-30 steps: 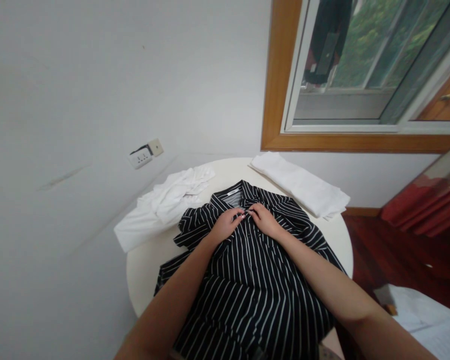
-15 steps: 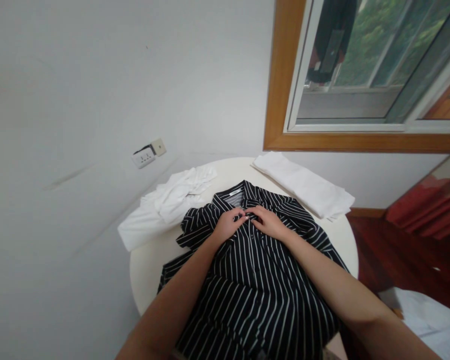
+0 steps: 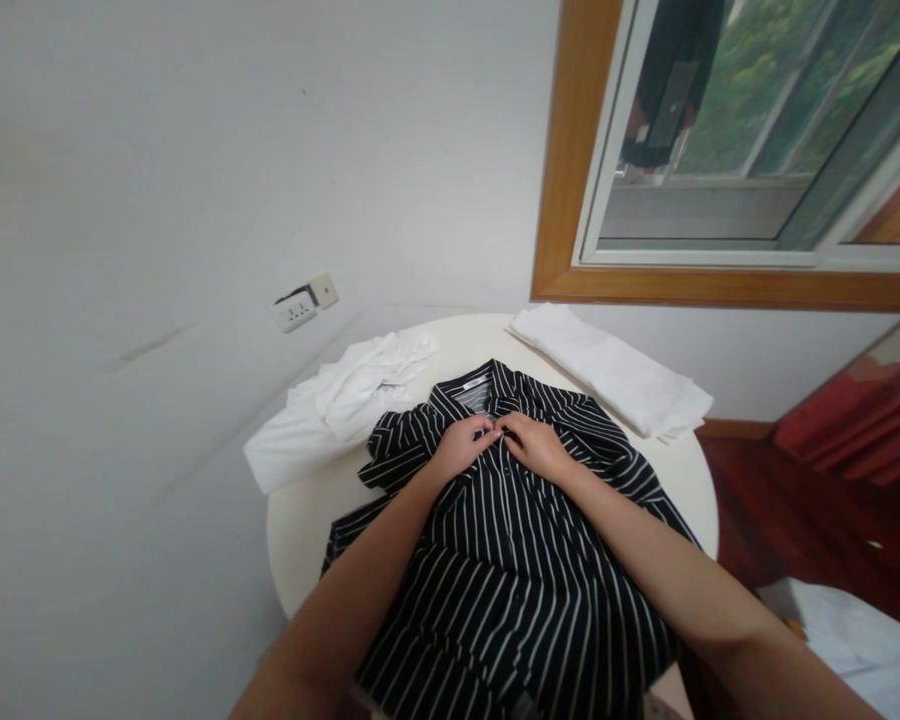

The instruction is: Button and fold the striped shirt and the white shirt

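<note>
A black shirt with white stripes lies spread front up, its collar at the far side and its lower part toward me. Just below the collar, my left hand pinches the edge of the front opening. My right hand grips the cloth right beside it, so the fingertips of both hands meet at the button placket. The button between the fingers is hidden. Further down the placket, small dark buttons show.
The shirt rests on a round white table against the wall. A crumpled white garment lies at its left, a folded white cloth at its right. A wall socket is at the left; a window is beyond.
The view has shifted slightly, so everything sits a little further right. Both hands stay at the same spot on the placket, with fingertips slightly closer together.
</note>
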{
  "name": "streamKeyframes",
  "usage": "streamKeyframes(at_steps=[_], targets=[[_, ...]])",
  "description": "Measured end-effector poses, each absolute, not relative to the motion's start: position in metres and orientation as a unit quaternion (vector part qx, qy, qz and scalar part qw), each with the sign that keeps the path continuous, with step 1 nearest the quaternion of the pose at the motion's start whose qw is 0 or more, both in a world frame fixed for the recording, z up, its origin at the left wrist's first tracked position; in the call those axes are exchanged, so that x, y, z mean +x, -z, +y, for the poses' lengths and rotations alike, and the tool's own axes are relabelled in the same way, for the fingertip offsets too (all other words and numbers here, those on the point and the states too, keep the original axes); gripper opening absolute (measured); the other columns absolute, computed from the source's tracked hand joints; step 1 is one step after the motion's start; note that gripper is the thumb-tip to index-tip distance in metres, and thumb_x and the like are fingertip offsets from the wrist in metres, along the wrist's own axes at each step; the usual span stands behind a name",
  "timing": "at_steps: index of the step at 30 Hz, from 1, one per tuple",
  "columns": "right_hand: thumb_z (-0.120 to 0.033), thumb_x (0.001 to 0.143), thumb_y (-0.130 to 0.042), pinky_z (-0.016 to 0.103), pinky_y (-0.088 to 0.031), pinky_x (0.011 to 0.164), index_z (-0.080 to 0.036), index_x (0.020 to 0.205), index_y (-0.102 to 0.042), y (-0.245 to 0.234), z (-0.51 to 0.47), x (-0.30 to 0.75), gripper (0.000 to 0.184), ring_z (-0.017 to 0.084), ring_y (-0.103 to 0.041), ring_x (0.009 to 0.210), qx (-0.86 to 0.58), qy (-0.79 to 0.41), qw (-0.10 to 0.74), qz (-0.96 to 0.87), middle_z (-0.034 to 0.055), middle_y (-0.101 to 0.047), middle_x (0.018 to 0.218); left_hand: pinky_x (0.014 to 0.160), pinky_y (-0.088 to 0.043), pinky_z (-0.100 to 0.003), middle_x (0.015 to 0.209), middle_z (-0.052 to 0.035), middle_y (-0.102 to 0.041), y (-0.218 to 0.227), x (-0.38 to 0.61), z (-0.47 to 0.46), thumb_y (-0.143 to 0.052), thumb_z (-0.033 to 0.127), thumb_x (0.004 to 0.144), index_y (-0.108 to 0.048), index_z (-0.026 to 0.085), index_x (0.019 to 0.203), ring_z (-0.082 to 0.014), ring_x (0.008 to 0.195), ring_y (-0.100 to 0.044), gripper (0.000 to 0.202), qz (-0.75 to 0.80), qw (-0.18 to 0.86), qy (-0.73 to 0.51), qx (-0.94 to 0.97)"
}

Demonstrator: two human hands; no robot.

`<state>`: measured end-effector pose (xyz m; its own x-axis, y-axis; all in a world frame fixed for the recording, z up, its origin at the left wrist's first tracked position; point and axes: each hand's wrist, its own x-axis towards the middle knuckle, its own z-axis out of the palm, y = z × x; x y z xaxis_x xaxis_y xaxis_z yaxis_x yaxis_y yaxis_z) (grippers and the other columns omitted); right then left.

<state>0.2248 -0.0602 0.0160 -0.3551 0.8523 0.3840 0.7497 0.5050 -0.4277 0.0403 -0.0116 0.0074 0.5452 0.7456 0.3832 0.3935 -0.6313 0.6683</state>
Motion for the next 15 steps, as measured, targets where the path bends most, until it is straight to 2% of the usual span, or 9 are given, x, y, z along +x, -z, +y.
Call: streamKeyframes(at_steps=[11, 15], targets=[[-0.009, 0.082, -0.051, 0.029, -0.046, 0.082, -0.023, 0.095, -0.060, -0.0080, -0.0564, 0.2257, 0.021, 0.018, -0.060, 0.094, -0.497, -0.120, 0.351, -0.785, 0.0022, -0.064, 0.100, 0.083, -0.048, -0.028, 0.088, -0.0013, -0.070, -0.0153, 0.0373, -0.0116, -0.051, 0.038, 0.091, -0.065, 0.019, 0.087, -0.0160, 0.084, -0.063, 0.025, 0.310, 0.294, -0.329, 0.842], [-0.007, 0.079, -0.047, 0.030, -0.045, 0.081, -0.023, 0.092, -0.057, -0.0069, -0.0508, 0.2306, 0.022, 0.019, -0.059, 0.089, -0.506, -0.117, 0.386, -0.763, 0.0027, -0.062, 0.096, 0.079, -0.049, -0.030, 0.083, -0.0022, -0.068, -0.0139, 0.0359, -0.0064, -0.046, 0.039, 0.093, -0.063, 0.018, 0.082, -0.0170, 0.080, -0.062, 0.029, 0.371, 0.257, -0.392, 0.802]])
